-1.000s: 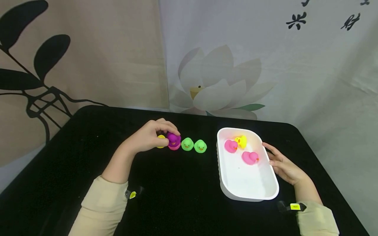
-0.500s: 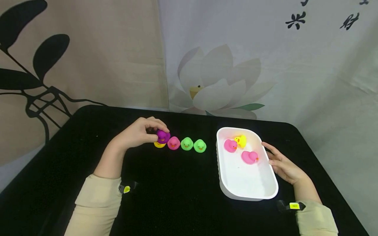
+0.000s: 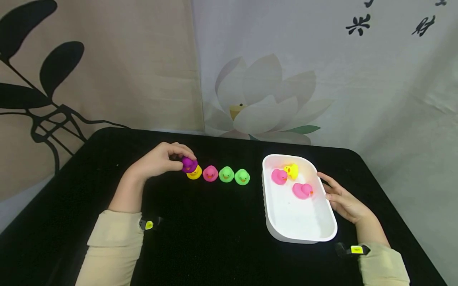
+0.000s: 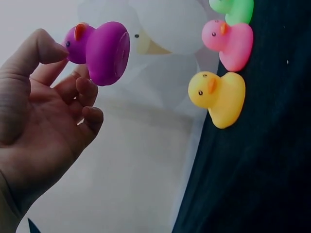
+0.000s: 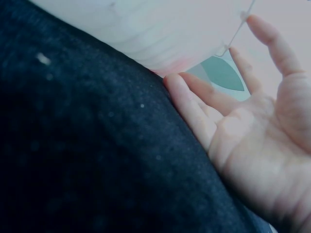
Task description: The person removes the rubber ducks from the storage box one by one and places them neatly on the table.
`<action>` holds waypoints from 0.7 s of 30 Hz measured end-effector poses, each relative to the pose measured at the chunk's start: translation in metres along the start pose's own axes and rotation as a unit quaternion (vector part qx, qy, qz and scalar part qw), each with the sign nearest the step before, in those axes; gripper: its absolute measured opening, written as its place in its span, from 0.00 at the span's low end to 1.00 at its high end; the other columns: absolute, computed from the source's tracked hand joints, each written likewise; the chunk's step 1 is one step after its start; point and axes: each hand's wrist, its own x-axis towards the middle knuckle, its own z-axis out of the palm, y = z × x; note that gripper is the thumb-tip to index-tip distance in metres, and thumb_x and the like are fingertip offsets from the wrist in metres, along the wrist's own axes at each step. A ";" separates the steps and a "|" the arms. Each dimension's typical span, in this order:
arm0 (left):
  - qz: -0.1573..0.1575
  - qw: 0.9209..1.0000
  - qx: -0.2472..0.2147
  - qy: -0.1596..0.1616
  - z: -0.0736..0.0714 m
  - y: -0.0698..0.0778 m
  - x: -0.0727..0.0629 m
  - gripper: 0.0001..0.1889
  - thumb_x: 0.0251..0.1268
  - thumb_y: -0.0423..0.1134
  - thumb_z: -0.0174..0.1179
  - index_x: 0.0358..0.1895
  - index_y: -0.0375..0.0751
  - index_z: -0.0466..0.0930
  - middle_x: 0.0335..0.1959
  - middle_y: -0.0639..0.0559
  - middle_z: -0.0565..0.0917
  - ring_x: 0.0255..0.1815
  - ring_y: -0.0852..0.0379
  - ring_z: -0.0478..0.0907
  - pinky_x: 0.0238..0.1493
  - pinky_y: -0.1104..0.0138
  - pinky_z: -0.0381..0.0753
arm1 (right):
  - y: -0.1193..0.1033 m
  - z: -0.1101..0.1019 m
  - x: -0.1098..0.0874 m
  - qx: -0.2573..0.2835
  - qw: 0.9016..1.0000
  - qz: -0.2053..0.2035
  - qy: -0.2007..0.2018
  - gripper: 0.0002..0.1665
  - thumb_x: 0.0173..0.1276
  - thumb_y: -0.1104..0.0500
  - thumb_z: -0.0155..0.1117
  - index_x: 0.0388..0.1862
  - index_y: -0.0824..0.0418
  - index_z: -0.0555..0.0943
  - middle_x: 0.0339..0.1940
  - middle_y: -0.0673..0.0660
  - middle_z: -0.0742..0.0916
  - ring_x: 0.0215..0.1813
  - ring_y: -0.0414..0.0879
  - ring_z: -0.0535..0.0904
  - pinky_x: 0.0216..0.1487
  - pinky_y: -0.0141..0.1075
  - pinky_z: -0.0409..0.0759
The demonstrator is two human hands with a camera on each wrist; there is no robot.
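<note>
My left hand [image 3: 157,159] pinches a purple rubber duck [image 3: 189,165] by its head between thumb and fingers. In the left wrist view the purple duck [image 4: 108,53] hangs above the table with its flat base visible. Just right of it sits a yellow rubber duck [image 3: 195,173], first in a row with a pink duck [image 3: 210,174] and two green ducks, one [image 3: 226,174] beside the other [image 3: 242,177]. My right hand [image 3: 345,203] touches the right side of a white plastic tub [image 3: 300,222] with extended fingers; in the right wrist view its fingertips [image 5: 177,85] meet the tub's wall.
Inside the tub lie two pink ducks, one at the left [image 3: 279,177] and one lower [image 3: 302,191], plus a yellow duck [image 3: 292,171]. A black cloth [image 3: 214,238] covers the table. Behind its far edge hangs a printed curtain [image 3: 143,71].
My left hand has carried the purple duck leftward, from over the pink duck in the row, past the yellow one, to its left. The right hand and tub have stayed in place.
</note>
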 end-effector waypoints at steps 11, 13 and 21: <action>-0.025 1.000 -0.005 -0.007 -0.010 -0.020 -0.001 0.14 0.60 0.26 0.58 0.50 0.38 0.82 0.53 0.44 0.77 0.54 0.45 0.69 0.48 0.56 0.76 | -0.001 0.000 0.000 0.002 1.000 0.006 0.001 0.38 0.74 0.67 0.45 0.77 0.46 0.48 0.67 0.49 0.64 0.60 0.43 0.75 0.55 0.42 0.74; -0.032 0.999 -0.007 -0.007 -0.012 -0.024 -0.001 0.14 0.61 0.26 0.58 0.50 0.37 0.82 0.54 0.43 0.77 0.54 0.44 0.69 0.48 0.56 0.76 | -0.001 0.000 0.001 0.006 1.000 0.006 0.001 0.38 0.74 0.67 0.45 0.77 0.46 0.48 0.66 0.49 0.64 0.60 0.43 0.75 0.54 0.42 0.74; -0.048 0.999 -0.010 -0.014 -0.014 -0.034 -0.001 0.14 0.62 0.27 0.58 0.51 0.37 0.81 0.54 0.42 0.77 0.55 0.44 0.70 0.49 0.56 0.76 | -0.002 0.001 0.000 -0.001 1.000 0.012 0.009 0.38 0.74 0.67 0.46 0.77 0.45 0.49 0.67 0.49 0.63 0.60 0.43 0.75 0.55 0.42 0.74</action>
